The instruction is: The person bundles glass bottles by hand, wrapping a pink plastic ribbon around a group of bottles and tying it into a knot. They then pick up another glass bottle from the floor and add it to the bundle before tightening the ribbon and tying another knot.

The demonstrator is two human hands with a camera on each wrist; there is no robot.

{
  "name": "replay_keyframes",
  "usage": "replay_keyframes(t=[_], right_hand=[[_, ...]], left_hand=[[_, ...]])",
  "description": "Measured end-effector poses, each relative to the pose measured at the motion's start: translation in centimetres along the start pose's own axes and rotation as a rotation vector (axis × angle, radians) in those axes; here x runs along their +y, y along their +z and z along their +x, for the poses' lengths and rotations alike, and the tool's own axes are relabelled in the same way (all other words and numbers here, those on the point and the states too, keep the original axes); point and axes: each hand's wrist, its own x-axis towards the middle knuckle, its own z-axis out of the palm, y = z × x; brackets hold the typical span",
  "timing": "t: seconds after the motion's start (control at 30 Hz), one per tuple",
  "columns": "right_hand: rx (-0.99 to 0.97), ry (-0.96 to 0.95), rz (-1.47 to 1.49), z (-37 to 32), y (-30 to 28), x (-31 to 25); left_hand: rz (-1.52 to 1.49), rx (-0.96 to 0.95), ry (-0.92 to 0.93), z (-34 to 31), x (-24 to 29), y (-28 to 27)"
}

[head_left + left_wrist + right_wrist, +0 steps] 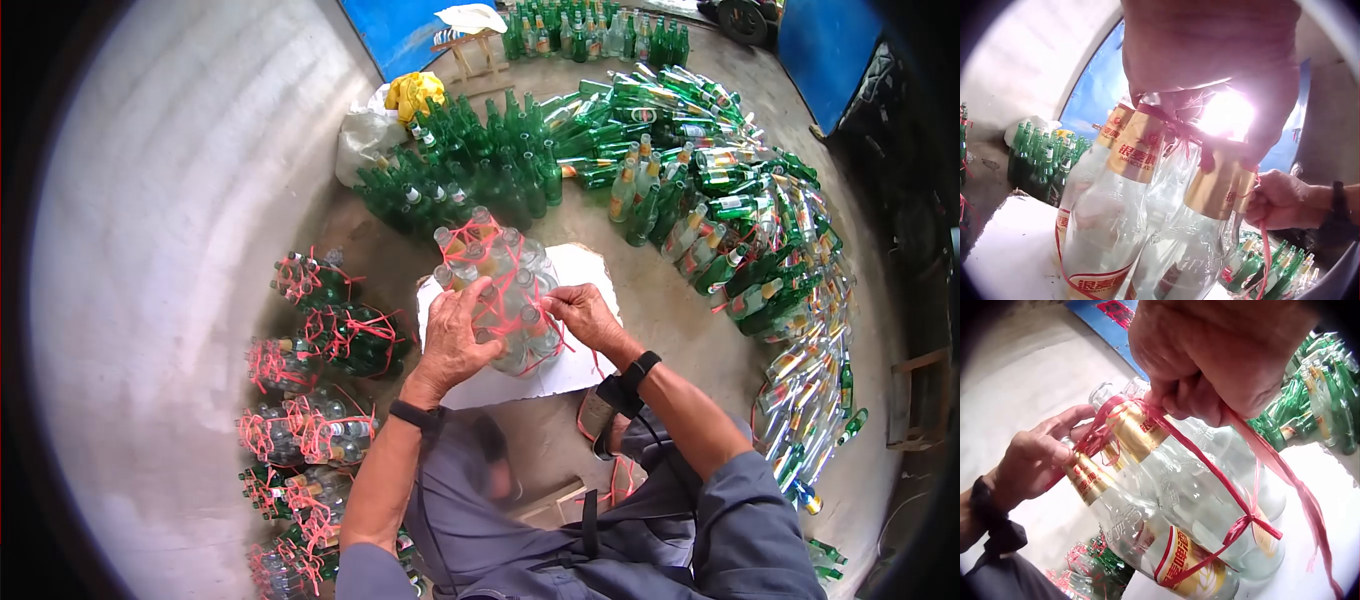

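One bundle of clear glass bottles (512,285), gold-labelled necks, bound in one red plastic string (1210,456).
It stands mid white sheet (585,368); your left hand (450,335) curls over its necks, your right hand (585,315) pinches the string.

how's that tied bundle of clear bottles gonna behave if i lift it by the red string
Probably heavy: the bundle of clear glass bottles holds several full-size bottles. Likely fragile and apt to clink, glass touching glass. The red string, pinched by the right hand, looks thin and floppy, so the bundle may sag or swing.
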Motion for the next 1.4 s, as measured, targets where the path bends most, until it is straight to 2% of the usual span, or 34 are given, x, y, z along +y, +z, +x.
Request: replay_keyframes(t=[0.03, 0.07, 0.13, 0.17, 0.23, 0.33, 0.57, 0.63, 0.77, 0.83, 0.97, 1.03, 1.07, 1.13, 1.17, 1.3, 1.4], right_hand=[[0.033, -0.025, -0.137, 0.0, -0.1, -0.1], [0.038, -0.027, -0.133, 0.0, -0.1, -0.1], [0.055, -0.207, -0.359, 0.4, -0.1, 0.0], [0.058, -0.208, -0.356, 0.5, -0.2, 0.1], [0.069, -0.366, -0.479, 0.5, -0.4, -0.4], [0.068, -0.47, -0.489, 0.6, -0.6, -0.8], [0.108, -0.41, -0.545, 1.2, 0.2, 0.1], [0.204, -0.521, -0.562, 0.8, 0.4, -0.4], [0.22, -0.553, -0.645, 0.4, 0.2, -1.4], [0.214, -0.518, -0.632, 0.7, 0.3, -0.9], [0.247, -0.451, -0.533, 0.8, 1.4, 0.0], [0.219, -0.28, -0.419, 0.8, 1.8, 0.1], [0.219, -0.279, -0.417, 0.9, 1.7, 0.0], [0.093, -0.001, -0.168, 1.0, 1.3, -0.6], [0.072, 0.047, -0.114, 1.1, 1.0, -0.9], [0.004, 0.099, -0.061, 1.7, 0.2, -0.9], [0.005, 0.117, -0.127, 2.2, 0.4, -1.0]], left_hand=[[0.004, -0.002, 0.005, 0.0, -0.1, 0.1], [-0.001, 0.008, 0.005, 0.0, -0.2, 0.3], [-0.003, 0.016, 0.008, -0.1, -0.1, 0.4], [-0.013, 0.018, 0.002, -0.1, -0.2, 0.5], [-0.02, 0.019, -0.002, -0.2, -0.2, 0.5], [-0.028, 0.048, 0.015, -0.1, -0.1, 0.7], [-0.069, -0.06, -0.056, 0.0, 0.6, -0.6], [-0.096, -0.099, -0.073, 0.2, 0.5, -0.8], [-0.053, -0.107, 0.026, 0.6, 0.3, -0.9], [0.009, -0.091, 0.074, 0.6, 0.5, -1.0], [-0.101, -0.017, 0.027, 0.8, 0.2, -0.6], [-0.142, 0.021, 0.025, 1.3, 0.2, -0.5], [-0.131, 0.012, 0.047, 1.7, 0.2, -0.5], [-0.119, 0.0, 0.065, 2.2, 0.3, -0.3], [-0.065, -0.029, 0.078, 2.4, 0.3, -0.1], [0.088, -0.063, 0.057, 2.8, -0.1, 1.4], [0.225, -0.055, 0.024, 2.7, 0.4, 1.8]])
